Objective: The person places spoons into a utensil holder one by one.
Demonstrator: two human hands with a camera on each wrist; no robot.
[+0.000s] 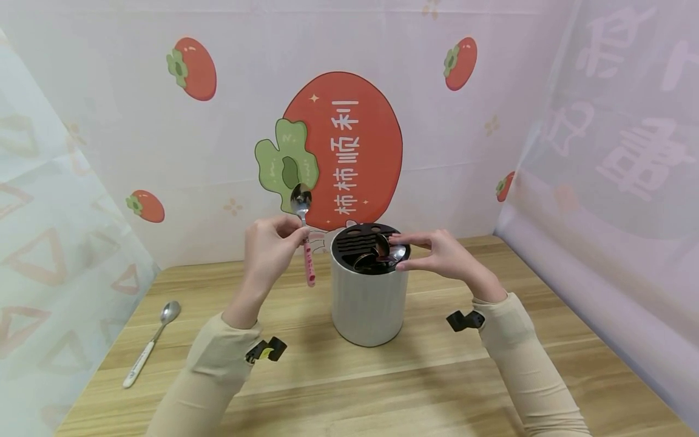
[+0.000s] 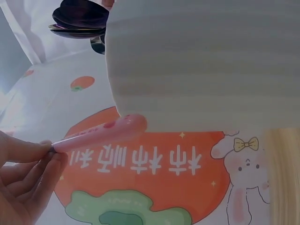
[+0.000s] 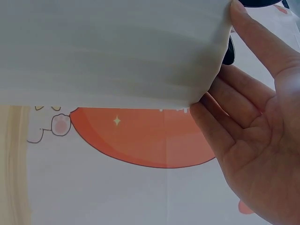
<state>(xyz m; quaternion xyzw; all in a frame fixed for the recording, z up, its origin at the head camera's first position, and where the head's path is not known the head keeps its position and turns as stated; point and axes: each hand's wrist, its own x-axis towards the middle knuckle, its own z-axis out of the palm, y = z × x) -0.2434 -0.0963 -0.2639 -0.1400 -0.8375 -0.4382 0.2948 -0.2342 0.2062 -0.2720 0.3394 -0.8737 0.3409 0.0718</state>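
Observation:
My left hand (image 1: 273, 246) pinches a spoon (image 1: 308, 261) by its pink patterned handle, to the left of the utensil holder. The metal bowl of this spoon points up, and the handle end hangs down. In the left wrist view the pink handle (image 2: 101, 135) reaches toward the holder's wall. The utensil holder (image 1: 368, 309) is a white cylinder with a black slotted top. Several spoons (image 1: 397, 254) stand in its larger opening, bowls up. My right hand (image 1: 437, 252) touches the holder's rim with nearly straight fingers, thumb at the front. In the right wrist view fingertips meet the white wall (image 3: 117, 56).
A spoon with a white handle (image 1: 143, 358) lies on the wooden table (image 1: 349, 388) at the left. Behind the table hangs a white cloth (image 1: 235, 121) printed with persimmons. More printed cloth (image 1: 617, 182) bounds the right side.

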